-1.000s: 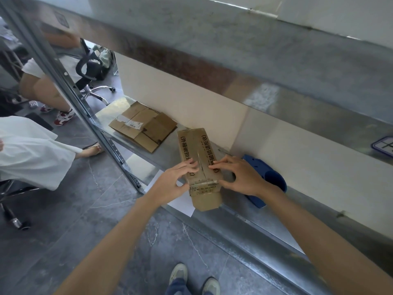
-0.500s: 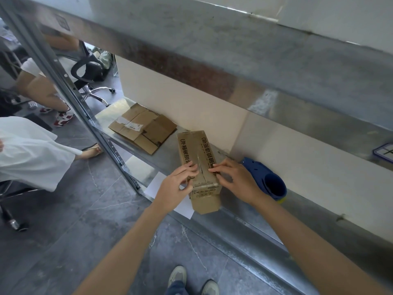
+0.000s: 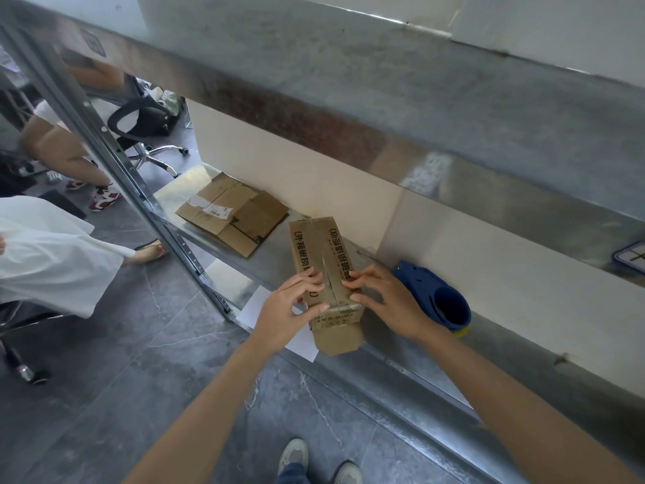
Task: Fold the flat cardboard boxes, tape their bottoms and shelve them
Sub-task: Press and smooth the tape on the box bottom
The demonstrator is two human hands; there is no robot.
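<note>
Folded brown cardboard box with black printed characters (image 3: 323, 270), lying lengthwise on the grey metal shelf (image 3: 401, 351), its near end overhanging the shelf's front edge. The left hand (image 3: 282, 309) and the right hand (image 3: 387, 302) flank the box's centre seam. The fingers of each are bent, with tips pressing on a top flap and thumb at the near top edge. Neither hand closes around the box.

Left of and beyond the box lies a flattened brown cardboard box with a torn white label (image 3: 232, 213). Just right of the box, behind the right hand, lies a dark blue rubber clog (image 3: 436, 298). A white paper sheet (image 3: 279, 337) shows below the left hand, near the box's front left corner. Well left of the box, the perforated steel upright (image 3: 139, 190) crosses the view, and beyond it are a black swivel chair (image 3: 146, 134) and a seated person in a white garment (image 3: 45, 253). Above the box, the upper shelf board (image 3: 384, 99) overhangs.

Compared with half a second earlier, the box lies where it did and both hands stay on the flaps.

The small label on the box's near end is unreadable. Both hands cover part of the print. A blue-framed item (image 3: 631, 256) far right of the box is cut off by the frame edge.
</note>
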